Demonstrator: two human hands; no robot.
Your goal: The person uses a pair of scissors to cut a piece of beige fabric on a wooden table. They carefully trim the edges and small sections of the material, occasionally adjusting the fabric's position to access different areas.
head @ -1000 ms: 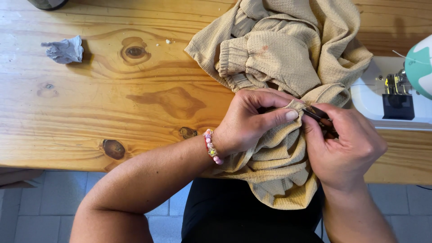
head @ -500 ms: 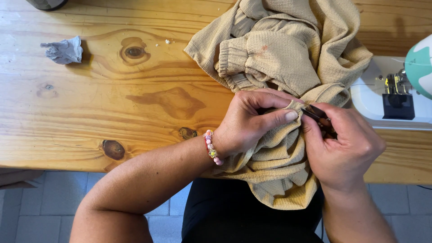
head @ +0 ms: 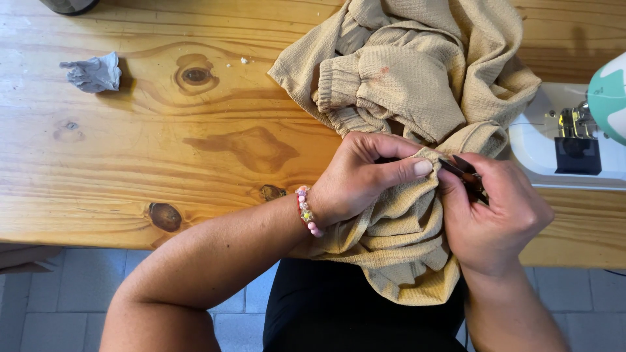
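A beige crinkled garment (head: 417,78) lies bunched on the wooden table (head: 163,143) and hangs over its front edge. My left hand (head: 365,179), with a beaded bracelet at the wrist, pinches a fold of the garment between thumb and fingers. My right hand (head: 489,215) holds small dark thread snips (head: 464,171), their tips against the pinched fold by my left thumb. Most of the snips sit hidden in my palm.
A white sewing machine (head: 567,140) with a teal head stands at the table's right edge, touching the garment. A crumpled grey scrap (head: 94,72) lies at the far left. A dark round object (head: 68,5) sits at the top left edge. Tiled floor shows below.
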